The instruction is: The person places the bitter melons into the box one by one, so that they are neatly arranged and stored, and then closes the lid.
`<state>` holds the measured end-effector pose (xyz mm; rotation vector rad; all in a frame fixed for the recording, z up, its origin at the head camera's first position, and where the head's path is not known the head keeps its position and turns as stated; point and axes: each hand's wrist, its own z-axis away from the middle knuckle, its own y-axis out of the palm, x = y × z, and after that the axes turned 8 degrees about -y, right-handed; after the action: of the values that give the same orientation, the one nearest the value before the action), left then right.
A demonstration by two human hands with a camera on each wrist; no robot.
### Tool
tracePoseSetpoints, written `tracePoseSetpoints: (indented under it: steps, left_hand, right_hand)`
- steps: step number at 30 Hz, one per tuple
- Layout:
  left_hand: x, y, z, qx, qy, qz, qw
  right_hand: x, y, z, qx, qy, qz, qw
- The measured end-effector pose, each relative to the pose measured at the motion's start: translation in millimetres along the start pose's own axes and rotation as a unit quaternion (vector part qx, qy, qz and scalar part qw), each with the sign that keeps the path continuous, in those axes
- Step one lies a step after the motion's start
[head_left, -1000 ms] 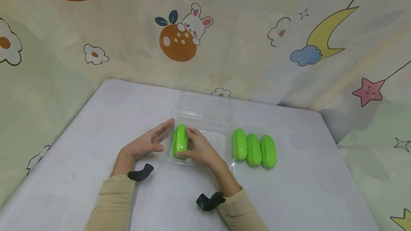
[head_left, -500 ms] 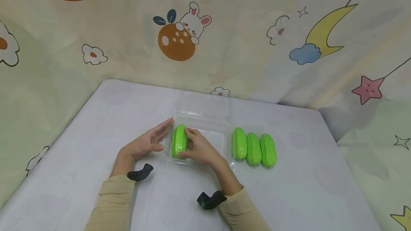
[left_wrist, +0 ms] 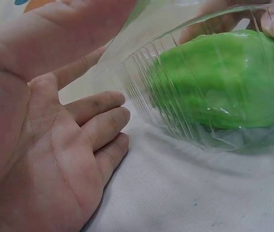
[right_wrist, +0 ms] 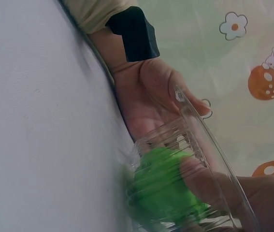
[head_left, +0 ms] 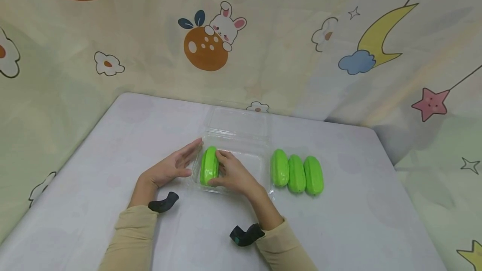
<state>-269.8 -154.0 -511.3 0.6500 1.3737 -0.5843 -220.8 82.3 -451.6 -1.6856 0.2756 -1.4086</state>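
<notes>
A clear plastic clamshell box stands on the table with its lid folded back. At the box's left end lies a bright green, ridged piece shaped like a stubby cucumber, seen through the box wall in the left wrist view. My right hand reaches into the box and holds this piece from its right side, thumb at the near end and fingers toward the far end. Beside the left wall, my left hand has its fingers extended, fingertips right at the box's far left corner.
Right of the box, three similar green pieces lie side by side on the white tabletop. A printed cloth hangs behind the table. Each wrist wears a black mount.
The whole scene has shifted slightly left and up in the head view. Both hands, the box and the green pieces keep almost the same places relative to one another.
</notes>
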Motion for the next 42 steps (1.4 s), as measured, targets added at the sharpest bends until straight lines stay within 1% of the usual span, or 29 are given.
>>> tracePoseSetpoints:
  steps: [5,10,25,32,42]
  left_hand:
    - [-0.1,0.2,-0.9,0.000,0.001,-0.002,1.0000]
    - [-0.9,0.9,-0.6,-0.003,-0.001,-0.003,1.0000]
    - [-3.1,0.9,-0.2,-0.001,-0.002,0.000,1.0000]
    - [-2.4,0.6,-0.5,-0.005,-0.004,-0.008,0.9999]
    - [-2.3,1.2,-0.7,-0.006,-0.004,-0.003,1.0000]
  right_hand:
    - [-0.3,2.0,-1.5,-0.005,0.006,0.010,0.9999]
    - [-1.2,3.4,-2.5,-0.010,0.004,0.022,0.9997]
    - [-1.7,3.4,-3.4,-0.018,0.003,0.032,0.9993]
    - [-2.7,3.1,-4.6,-0.014,0.002,0.048,0.9988]
    - [-1.9,3.7,-3.5,-0.011,0.001,0.048,0.9988]
